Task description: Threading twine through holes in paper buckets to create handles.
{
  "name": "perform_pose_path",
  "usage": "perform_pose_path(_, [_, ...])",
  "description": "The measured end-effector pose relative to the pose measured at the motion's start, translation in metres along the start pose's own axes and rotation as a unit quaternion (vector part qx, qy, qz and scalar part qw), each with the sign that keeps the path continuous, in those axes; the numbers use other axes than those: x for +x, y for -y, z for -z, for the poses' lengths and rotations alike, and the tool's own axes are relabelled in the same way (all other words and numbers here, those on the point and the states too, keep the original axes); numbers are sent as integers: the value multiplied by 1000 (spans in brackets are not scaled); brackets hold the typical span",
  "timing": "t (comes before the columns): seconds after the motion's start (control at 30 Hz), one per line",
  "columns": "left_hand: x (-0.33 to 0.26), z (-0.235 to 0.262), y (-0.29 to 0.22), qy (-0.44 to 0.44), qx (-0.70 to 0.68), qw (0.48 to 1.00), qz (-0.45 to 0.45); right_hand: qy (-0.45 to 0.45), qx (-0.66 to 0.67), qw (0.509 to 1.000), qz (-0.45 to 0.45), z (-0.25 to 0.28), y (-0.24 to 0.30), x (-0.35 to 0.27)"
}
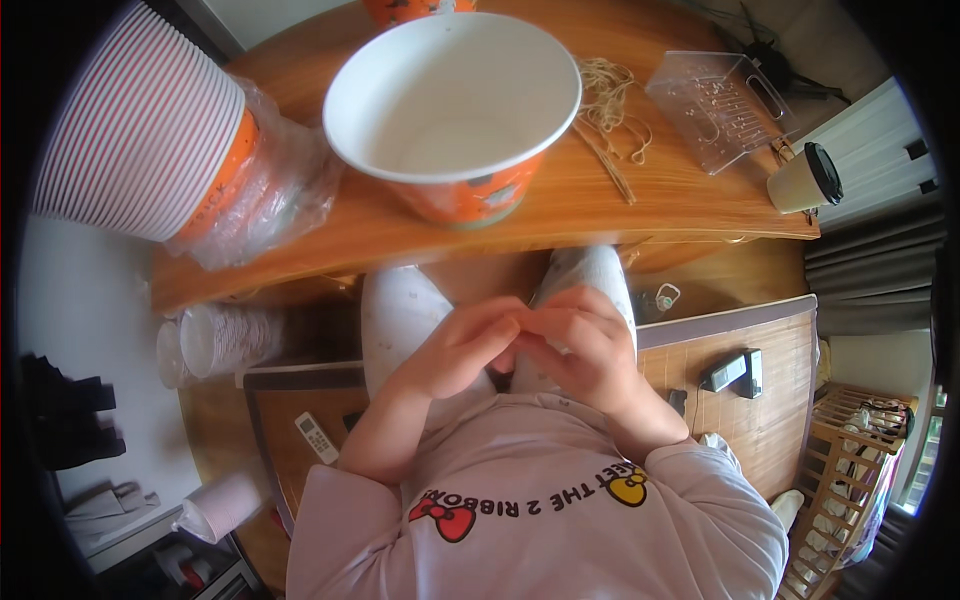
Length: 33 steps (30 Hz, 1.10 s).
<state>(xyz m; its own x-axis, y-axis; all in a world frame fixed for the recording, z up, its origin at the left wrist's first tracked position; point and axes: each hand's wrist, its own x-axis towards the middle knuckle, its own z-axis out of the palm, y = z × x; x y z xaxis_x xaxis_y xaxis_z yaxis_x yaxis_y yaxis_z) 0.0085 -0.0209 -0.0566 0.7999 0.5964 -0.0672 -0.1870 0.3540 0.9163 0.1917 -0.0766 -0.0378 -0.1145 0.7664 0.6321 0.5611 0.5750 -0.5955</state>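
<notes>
My left hand and my right hand meet in front of me above my lap. The fingers of both are bent and pressed together at the tips, and anything between them is too small or hidden to make out. Beyond them, a large paper bucket, white inside and orange outside, stands upright on the wooden table. To its right lies a loose bundle of tan cord, with a few straight strands reaching toward the table's near edge. Neither hand touches the bucket or the cord.
A tall stack of paper buckets, partly in clear plastic wrap, leans at the table's left. On the right are a clear plastic box and a lidded cup. Below, a remote control lies left; more nested buckets are under the table.
</notes>
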Motion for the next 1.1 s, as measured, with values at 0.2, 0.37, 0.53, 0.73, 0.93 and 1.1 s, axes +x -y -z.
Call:
perform_pose_path(0.2, [-7,3,-6,-16,84,996,19,-14,126,989,-80,3,4,-3])
perform_pose_path(0.37, [-11,-2,-4,-70,21,997,-17,-5,141,987,-78,6,0,-2])
perform_pose_path(0.53, [-10,0,-1,-85,104,989,-59,-39,185,977,-97,-4,0,-1])
perform_pose_path(0.73, [-11,2,-8,-86,99,990,-51,-14,162,980,-110,-1,-7,-1])
perform_pose_path(0.93, [-14,-7,-19,-125,191,973,-21,19,9,999,-27,6,-9,11])
perform_pose_path(1.1, [-13,-11,-29,-160,235,958,-36,69,-72,992,83,10,-7,28])
